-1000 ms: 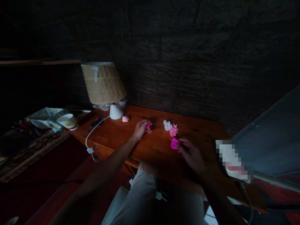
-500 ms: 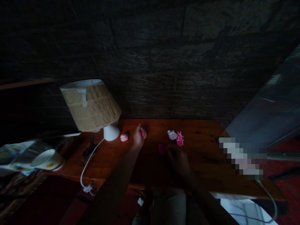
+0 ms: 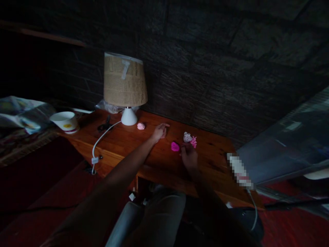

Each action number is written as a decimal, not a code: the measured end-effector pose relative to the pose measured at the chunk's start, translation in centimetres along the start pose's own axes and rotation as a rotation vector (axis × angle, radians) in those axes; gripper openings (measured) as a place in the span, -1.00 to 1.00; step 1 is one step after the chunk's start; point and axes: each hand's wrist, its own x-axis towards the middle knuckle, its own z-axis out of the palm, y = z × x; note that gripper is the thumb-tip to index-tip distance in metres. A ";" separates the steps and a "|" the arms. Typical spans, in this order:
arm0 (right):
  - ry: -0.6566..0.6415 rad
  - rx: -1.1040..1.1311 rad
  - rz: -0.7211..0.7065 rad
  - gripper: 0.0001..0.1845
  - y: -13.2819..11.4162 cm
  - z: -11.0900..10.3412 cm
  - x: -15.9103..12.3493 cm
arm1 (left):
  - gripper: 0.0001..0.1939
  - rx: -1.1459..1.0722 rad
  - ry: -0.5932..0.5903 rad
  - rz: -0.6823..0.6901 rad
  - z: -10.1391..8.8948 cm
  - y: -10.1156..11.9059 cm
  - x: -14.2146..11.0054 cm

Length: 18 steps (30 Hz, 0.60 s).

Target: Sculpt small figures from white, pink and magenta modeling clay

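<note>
Your left hand (image 3: pixel 160 131) no longer shows the magenta that peeked from it half a second ago, and its index finger now points out; the only magenta in sight is thus the bright, flattened, soft-looking lump (image 3: pixel 175 146) at your right hand (image 3: pixel 189 156), over the brown wooden desk (image 3: pixel 159 161), left of the pale, knobbly cluster (image 3: pixel 187 137); your right fingers bunch together beside it, but you cannot tell whether they grip it; your left palm's contents are hidden; your right hand partly covers the pink, ruffled piece (image 3: pixel 194 141); gloom blurs fine detail.
</note>
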 end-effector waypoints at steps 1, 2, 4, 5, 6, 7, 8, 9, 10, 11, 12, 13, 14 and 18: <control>0.007 0.002 0.002 -0.71 0.0 0.1 0.0 | -0.75 -0.002 0.008 -0.001 0.0 -0.1 -0.1; 0.011 0.000 -0.001 -0.73 0.0 0.1 0.1 | -0.79 -0.004 0.013 -0.003 0.0 -0.1 -0.1; 0.015 0.000 -0.007 -0.76 0.1 0.3 0.1 | -0.79 -0.006 0.020 -0.013 -0.1 0.0 -0.1; 0.018 0.001 -0.011 -0.76 0.1 0.4 0.2 | -0.77 -0.007 0.021 -0.018 -0.2 0.0 -0.1; 0.021 0.003 -0.015 -0.76 0.1 0.4 0.2 | -0.75 -0.007 0.024 -0.020 -0.3 0.1 -0.1; 0.021 0.004 -0.021 -0.75 0.1 0.5 0.2 | -0.73 -0.010 0.028 -0.019 -0.4 0.1 -0.1; 0.019 0.004 -0.029 -0.74 0.1 0.5 0.2 | -0.73 -0.014 0.035 -0.013 -0.4 0.1 -0.2; 0.012 0.004 -0.037 -0.74 0.1 0.5 0.2 | -0.72 -0.020 0.042 -0.006 -0.4 0.2 -0.2; 0.003 0.003 -0.043 -0.72 0.1 0.4 0.2 | -0.71 -0.027 0.049 0.001 -0.4 0.2 -0.2; -0.005 0.001 -0.046 -0.71 0.2 0.3 0.2 | -0.70 -0.033 0.056 0.007 -0.3 0.2 -0.2; -0.010 0.001 -0.047 -0.69 0.3 0.1 0.2 | -0.68 -0.039 0.060 0.009 -0.2 0.3 -0.2; -0.011 0.003 -0.049 -0.68 0.5 0.0 0.2 | -0.65 -0.045 0.061 0.005 -0.1 0.4 -0.2; -0.006 0.008 -0.053 -0.67 0.6 -0.1 0.1 | -0.60 -0.050 0.059 -0.003 0.0 0.4 -0.1; -0.004 0.023 -0.087 -0.73 1.1 -0.2 -0.1 | -0.40 -0.149 -0.046 -0.083 0.3 0.6 0.3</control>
